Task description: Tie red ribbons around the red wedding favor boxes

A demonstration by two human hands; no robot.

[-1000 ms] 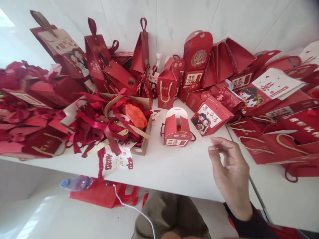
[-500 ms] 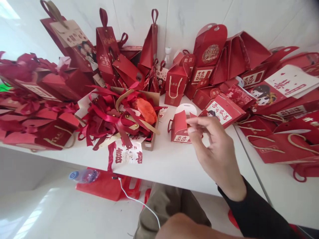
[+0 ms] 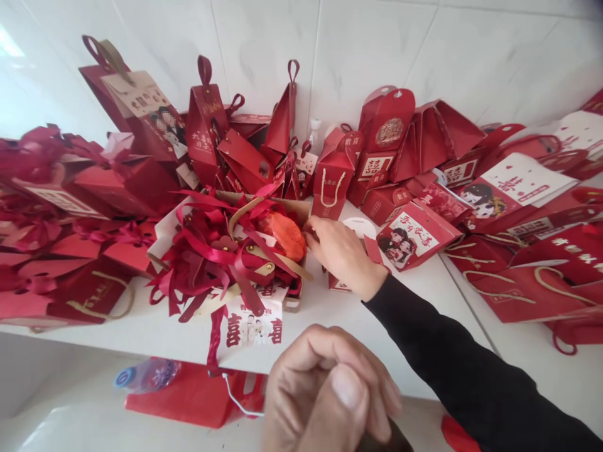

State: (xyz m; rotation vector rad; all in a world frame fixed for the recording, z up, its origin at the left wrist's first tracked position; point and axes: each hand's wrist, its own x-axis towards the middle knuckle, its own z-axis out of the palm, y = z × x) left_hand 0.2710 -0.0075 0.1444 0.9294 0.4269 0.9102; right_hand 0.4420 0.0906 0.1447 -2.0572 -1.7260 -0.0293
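My right hand (image 3: 346, 254) reaches in from the right, over a small red gift box (image 3: 335, 282) with a white round-ended flap. It hides most of that box. Its fingertips are bent together beside the right wall of a cardboard box (image 3: 296, 302) heaped with red ribbons (image 3: 202, 242) and strap handles; what they pinch, if anything, is hidden. An orange pouch (image 3: 285, 235) lies on the heap just left of those fingers. Close to the camera, at the bottom, my left hand (image 3: 325, 392) is closed, thumb pressed on curled fingers. Nothing it may hold shows.
Red gift boxes with bows (image 3: 70, 251) crowd the left side. Several strap-handled boxes (image 3: 207, 135) stand along the wall. More red bags (image 3: 522, 282) fill the right. A printed card (image 3: 254, 326) lies at the table's front; below are a red stool (image 3: 183, 395) and a bottle (image 3: 148, 376).
My right hand has moved left from above the small red box to the cardboard box's edge. My left hand has risen into view at the bottom. The camera has tilted up slightly.
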